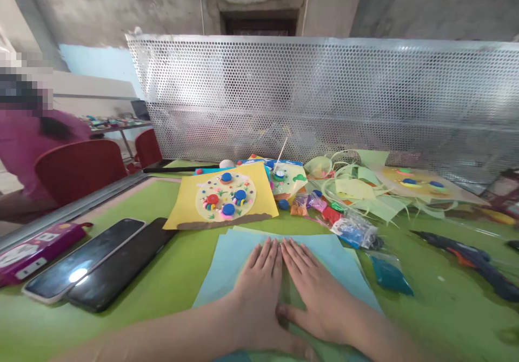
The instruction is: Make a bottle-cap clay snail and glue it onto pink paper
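Several light blue paper sheets (219, 264) lie loosely stacked on the green tabletop before me. Flat on top of them rests my left hand (259, 281), fingers stretched out and pointing away from me. My right hand (310, 286) lies flat beside it, its fingertips nearly meeting those of the left and its thumb close to the left hand. Neither hand grips anything. Between the palms a darker greenish patch shows; I cannot tell what it is. Behind the sheets sits a yellow card (184, 202) decorated with a pale disc and bottle-cap figures.
Two phones (121, 264) and a purple box (42, 251) lie left. On the right are clay bags (352, 229), a teal packet (391, 274), a glue gun (472, 259) and pale paper scraps (357, 189). A perforated metal screen (324, 97) stands behind; a person in pink (44, 129) sits left.
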Action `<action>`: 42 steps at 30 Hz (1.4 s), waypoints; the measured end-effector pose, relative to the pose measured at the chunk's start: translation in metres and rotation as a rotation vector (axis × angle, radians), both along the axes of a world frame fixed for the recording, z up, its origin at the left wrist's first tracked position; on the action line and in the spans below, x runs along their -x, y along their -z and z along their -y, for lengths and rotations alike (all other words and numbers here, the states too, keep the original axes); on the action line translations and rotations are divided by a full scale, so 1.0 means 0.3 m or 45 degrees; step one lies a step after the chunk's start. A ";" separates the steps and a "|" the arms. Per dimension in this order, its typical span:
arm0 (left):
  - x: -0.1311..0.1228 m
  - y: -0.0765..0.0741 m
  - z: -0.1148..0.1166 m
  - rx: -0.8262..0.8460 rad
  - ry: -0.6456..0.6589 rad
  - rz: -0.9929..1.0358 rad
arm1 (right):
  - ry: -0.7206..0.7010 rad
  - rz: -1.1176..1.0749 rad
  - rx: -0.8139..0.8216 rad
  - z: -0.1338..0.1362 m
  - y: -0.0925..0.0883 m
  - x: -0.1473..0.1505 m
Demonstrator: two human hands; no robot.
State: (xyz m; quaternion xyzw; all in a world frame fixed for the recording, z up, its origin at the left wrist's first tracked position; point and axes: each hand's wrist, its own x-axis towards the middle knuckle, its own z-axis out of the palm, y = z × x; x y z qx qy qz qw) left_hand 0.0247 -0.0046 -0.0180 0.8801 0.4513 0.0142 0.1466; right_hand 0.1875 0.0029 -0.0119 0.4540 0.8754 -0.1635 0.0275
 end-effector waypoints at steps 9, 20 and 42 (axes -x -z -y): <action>-0.009 0.005 0.000 0.037 -0.035 -0.004 | 0.022 0.032 -0.031 0.005 0.025 -0.001; 0.007 -0.023 0.049 0.034 -0.030 -0.029 | -0.003 0.018 -0.100 0.059 -0.009 0.013; 0.095 -0.025 0.059 0.037 -0.026 -0.131 | -0.019 0.101 0.003 0.085 -0.004 0.010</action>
